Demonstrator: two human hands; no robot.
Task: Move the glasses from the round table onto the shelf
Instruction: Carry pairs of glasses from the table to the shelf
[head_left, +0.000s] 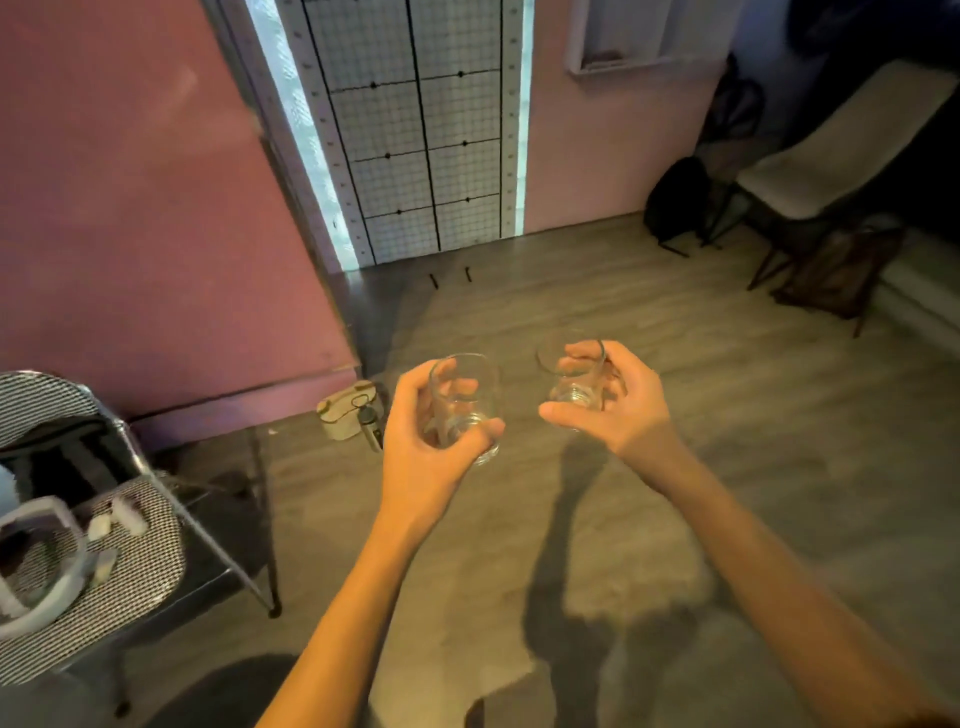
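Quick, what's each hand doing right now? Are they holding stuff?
Left hand: closed around a clear glass, held in the air.
Right hand: closed around another clear glass, also in the air.

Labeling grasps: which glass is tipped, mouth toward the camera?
The glass in the right hand: its rim faces the camera, base away. The left hand holds its glass nearer upright.
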